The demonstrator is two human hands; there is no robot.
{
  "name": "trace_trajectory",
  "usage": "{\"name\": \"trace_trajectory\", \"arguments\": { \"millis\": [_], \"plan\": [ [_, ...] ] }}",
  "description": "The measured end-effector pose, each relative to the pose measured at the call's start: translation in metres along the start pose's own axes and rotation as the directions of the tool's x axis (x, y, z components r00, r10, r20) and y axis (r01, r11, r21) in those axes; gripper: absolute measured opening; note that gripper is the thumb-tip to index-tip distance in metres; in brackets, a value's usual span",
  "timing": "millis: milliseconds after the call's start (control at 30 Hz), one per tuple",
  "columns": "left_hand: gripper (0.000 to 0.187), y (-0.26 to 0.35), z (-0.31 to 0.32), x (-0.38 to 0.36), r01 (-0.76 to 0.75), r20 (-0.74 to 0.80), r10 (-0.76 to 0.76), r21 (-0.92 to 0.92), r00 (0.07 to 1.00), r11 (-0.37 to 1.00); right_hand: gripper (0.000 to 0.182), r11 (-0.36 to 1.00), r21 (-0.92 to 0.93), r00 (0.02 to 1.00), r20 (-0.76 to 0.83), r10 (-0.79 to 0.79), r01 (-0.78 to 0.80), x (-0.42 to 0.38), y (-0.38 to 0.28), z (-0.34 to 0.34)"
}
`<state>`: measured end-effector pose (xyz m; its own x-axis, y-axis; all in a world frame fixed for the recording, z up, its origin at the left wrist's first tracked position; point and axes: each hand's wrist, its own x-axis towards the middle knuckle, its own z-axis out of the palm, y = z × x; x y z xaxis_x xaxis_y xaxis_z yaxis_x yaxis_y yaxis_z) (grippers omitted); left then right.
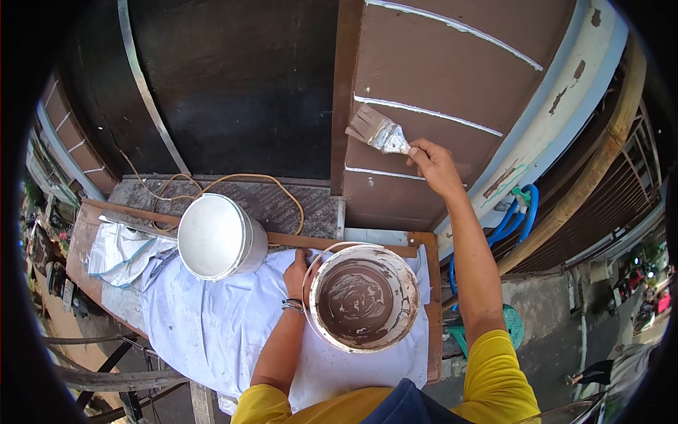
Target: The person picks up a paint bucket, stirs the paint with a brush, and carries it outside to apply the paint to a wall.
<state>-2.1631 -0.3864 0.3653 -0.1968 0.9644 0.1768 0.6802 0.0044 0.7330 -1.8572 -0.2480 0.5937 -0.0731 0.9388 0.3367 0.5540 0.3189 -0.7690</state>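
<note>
My right hand (432, 164) is closed on the handle of a paint-smeared brush (381, 131), raised before a brown wall (409, 67) with white lines. The bristles point up and left, close to or against the wall near its dark edge. Below, a white bucket of brown paint (357, 297) stands on a white cloth (219, 325). My left hand (298, 274) is at the bucket's left rim, fingers curled and partly hidden, apparently gripping it. To the left, an empty white bucket (215, 237) leans slightly on the cloth.
A wooden table (433, 332) bears the cloth and a clear plastic bag (120, 251). An orange cable (286, 191) loops behind on the ledge. At the right are a peeling pillar (530, 141), a blue hose (526, 222), a bamboo pole (607, 155) and a green stool (513, 326).
</note>
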Motion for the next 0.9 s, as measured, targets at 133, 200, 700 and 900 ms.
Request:
{"name": "trace_trajectory", "arguments": {
  "millis": [133, 200, 700, 900],
  "plan": [
    [0.034, 0.001, -0.001, 0.000, 0.024, 0.005, -0.024, -0.020, 1.000, 1.000, 0.028, 0.999, -0.038, 1.000, -0.004, -0.006, 0.006, 0.005, 0.002, 0.004],
    [0.034, -0.008, 0.008, 0.000, 0.024, -0.013, -0.024, -0.011, 1.000, 1.000, 0.028, 0.999, -0.032, 0.999, 0.004, 0.033, -0.033, 0.004, -0.003, 0.002],
    [0.033, -0.009, 0.009, 0.000, 0.028, -0.002, -0.028, -0.002, 1.000, 1.000, 0.027, 0.999, 0.003, 0.999, 0.004, 0.038, -0.038, 0.001, -0.007, -0.002],
    [0.033, -0.005, 0.004, 0.001, 0.054, 0.016, -0.054, -0.002, 0.998, 0.999, 0.028, 0.999, 0.045, 1.000, 0.003, 0.008, -0.008, 0.000, 0.004, -0.003]
  ]
}}
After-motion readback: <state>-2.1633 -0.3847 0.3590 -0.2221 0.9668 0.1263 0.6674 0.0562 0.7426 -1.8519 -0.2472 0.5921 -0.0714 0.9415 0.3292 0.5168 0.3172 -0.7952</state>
